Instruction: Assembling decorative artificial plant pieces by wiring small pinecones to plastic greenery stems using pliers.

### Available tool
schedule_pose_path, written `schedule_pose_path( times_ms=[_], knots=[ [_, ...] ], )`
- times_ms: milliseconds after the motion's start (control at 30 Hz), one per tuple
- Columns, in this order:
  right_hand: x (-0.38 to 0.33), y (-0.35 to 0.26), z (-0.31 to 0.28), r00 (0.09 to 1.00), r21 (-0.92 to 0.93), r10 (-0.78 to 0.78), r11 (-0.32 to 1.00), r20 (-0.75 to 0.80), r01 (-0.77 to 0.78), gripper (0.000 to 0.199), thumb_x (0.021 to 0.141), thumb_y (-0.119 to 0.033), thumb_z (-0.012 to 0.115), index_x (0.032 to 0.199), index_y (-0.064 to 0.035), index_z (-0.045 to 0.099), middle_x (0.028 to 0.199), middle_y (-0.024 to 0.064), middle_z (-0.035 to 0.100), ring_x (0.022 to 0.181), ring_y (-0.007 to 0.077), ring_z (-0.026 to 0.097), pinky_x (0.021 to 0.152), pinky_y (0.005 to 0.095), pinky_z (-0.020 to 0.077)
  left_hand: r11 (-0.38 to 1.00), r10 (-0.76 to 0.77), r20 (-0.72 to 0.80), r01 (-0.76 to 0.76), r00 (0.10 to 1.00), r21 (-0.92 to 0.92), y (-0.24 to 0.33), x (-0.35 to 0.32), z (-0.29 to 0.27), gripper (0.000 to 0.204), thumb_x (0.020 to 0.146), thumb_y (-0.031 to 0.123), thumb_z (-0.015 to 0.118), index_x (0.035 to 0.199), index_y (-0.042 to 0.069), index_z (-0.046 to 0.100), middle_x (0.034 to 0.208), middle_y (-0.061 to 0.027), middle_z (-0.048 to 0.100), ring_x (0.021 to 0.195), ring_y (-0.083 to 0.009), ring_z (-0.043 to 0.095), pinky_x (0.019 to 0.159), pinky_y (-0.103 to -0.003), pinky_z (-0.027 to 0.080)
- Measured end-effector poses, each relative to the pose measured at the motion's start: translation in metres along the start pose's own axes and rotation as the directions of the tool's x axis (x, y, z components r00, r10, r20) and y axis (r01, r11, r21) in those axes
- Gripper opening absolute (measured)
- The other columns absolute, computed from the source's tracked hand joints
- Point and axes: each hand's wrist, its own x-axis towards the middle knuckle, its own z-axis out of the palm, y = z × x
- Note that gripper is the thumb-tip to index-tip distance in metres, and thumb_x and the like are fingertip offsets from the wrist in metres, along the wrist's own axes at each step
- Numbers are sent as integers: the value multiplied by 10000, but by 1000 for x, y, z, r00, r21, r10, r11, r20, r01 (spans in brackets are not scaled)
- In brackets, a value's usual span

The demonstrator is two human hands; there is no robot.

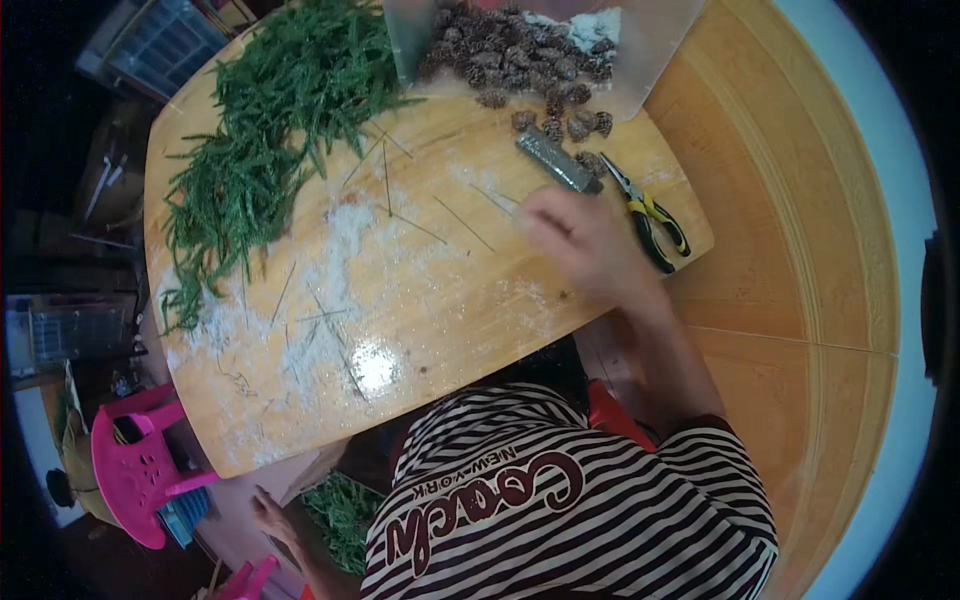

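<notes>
My right hand (575, 240) is over the right side of the wooden table (480, 310), blurred by motion, with its fingers curled in. Whether anything thin is pinched there cannot be made out. Just beyond it lies a dark grey, shiny bar-shaped piece (558, 162). Needle-nose pliers (645, 212) with yellow and black handles rest to its right. Thin wire-like stems (463, 222) lie scattered left of the hand. Below the table's near edge, my left hand (270, 517) has its fingers apart, beside green sprigs (342, 515) in a container, and holds nothing visible.
A big heap of green artificial pine sprigs (290, 100) covers the far left. A clear bin (640, 75) of brown pine cones (500, 50) tips toward the table, with several cones spilled out. White powder (345, 240) dusts the tabletop. A pink plastic chair (140, 465) stands left.
</notes>
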Motion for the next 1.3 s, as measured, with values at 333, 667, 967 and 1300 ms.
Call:
schedule_pose_path(
  times_ms=[333, 667, 967, 1300],
  knots=[
    [18, 29, -64, 984, -233, 106, 963, -140, -137, 116, 904, -91, 546, 842, 6, 539, 682, 17, 507, 664, 65, 486, 576, 247, 396, 832, 321, 92, -234, 943, -504, 230, 19, -51, 367, 946, 157, 511, 645, -1, 371, 605, 9, 371, 590, -83, 345, 520, -256, 285],
    [80, 43, -65, 996, -599, -58, 801, -68, 5, 142, 898, -154, 516, 891, -15, 542, 764, 152, 578, 705, 339, 544, 659, 398, 438, 518, 728, 127, -419, 674, -746, 350, 14, -33, 169, 844, 34, 590, 705, -23, 513, 607, -68, 421, 544, -146, 405, 488, -279, 300],
    [121, 36, -49, 984, -725, -66, 668, 167, 168, 203, 857, -217, 524, 902, -28, 584, 879, 161, 626, 895, 364, 597, 748, 461, 471, 308, 867, 54, -446, 495, -841, 393, 14, -24, 37, 769, -4, 651, 760, -13, 616, 645, -121, 553, 544, -247, 524, 493, -325, 405],
    [139, 21, -12, 944, -765, 245, 644, 223, 14, 213, 845, -228, 533, 915, -33, 585, 852, 159, 639, 835, 345, 613, 713, 433, 477, 352, 817, 84, -377, 571, -857, 368, 9, -16, 72, 806, 21, 630, 768, -32, 601, 604, -95, 478, 519, -204, 450, 478, -299, 344]
  ],
)
